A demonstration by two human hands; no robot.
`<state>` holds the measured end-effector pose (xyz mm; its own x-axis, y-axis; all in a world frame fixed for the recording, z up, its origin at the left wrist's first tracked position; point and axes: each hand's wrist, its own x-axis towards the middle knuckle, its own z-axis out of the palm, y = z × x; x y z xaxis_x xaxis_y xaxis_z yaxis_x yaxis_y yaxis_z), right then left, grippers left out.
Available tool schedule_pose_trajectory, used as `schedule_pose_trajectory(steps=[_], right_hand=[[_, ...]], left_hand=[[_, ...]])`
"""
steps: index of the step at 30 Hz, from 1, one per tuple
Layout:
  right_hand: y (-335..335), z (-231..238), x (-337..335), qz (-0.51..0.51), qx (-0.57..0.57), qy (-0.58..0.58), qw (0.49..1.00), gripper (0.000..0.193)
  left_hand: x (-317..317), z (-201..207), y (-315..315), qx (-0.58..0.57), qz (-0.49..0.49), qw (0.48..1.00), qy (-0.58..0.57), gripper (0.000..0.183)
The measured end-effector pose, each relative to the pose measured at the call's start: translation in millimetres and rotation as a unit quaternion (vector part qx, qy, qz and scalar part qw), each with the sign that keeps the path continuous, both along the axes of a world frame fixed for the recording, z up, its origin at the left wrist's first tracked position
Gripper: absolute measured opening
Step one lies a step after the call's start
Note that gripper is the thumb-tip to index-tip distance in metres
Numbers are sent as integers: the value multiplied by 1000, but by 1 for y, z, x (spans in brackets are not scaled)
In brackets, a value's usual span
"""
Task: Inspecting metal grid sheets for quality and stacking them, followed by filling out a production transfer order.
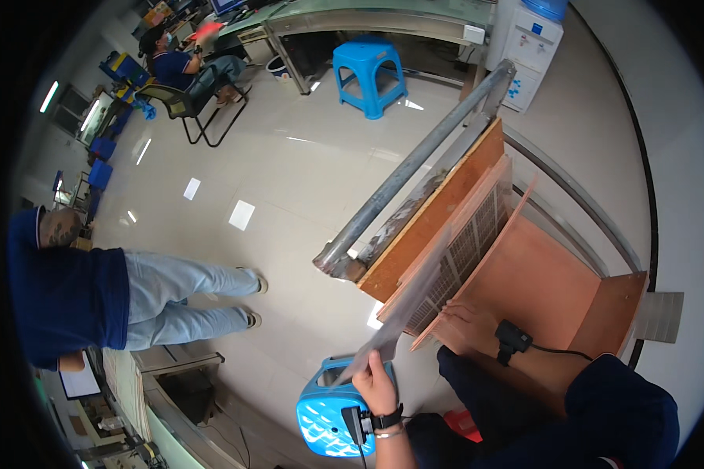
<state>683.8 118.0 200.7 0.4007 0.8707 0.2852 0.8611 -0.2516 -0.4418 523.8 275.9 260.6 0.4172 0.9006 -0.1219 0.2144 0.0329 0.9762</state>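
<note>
My left hand (377, 384) is closed on the near edge of a thin, clear plastic sheet (403, 319), thumb pointing up. The sheet slants away along a patterned, grid-marked panel (468, 252) standing in a metal-framed cart. My right hand (465, 324) is at the near edge of a copper-coloured board (541, 270), with its fingers bent over that edge. The board leans behind the grid-marked panel, which is partly covered by the sheet. Both wrists carry small black devices with cables.
The cart's grey tube rail (422, 168) rises beside a wooden backing board (438, 215). One blue stool (336, 422) is beside my left forearm; another blue stool (369, 74) stands farther off. A person stands at left, another sits (180, 70). A water dispenser (530, 55) is at far right.
</note>
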Motion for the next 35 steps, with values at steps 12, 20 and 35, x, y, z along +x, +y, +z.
schedule_pose_trajectory(steps=[12, 20, 35], right_hand=[[26, 41, -2, 59, -71, 73, 993, 38], [-91, -92, -55, -267, -173, 655, 686, 32], [108, -66, -281, 84, -568, 495, 652, 30]], left_hand=[[18, -15, 35, -15, 69, 992, -103, 50], [-196, 131, 41, -4, 97, 992, -77, 28], [-528, 509, -202, 564, 274, 769, 125, 38]])
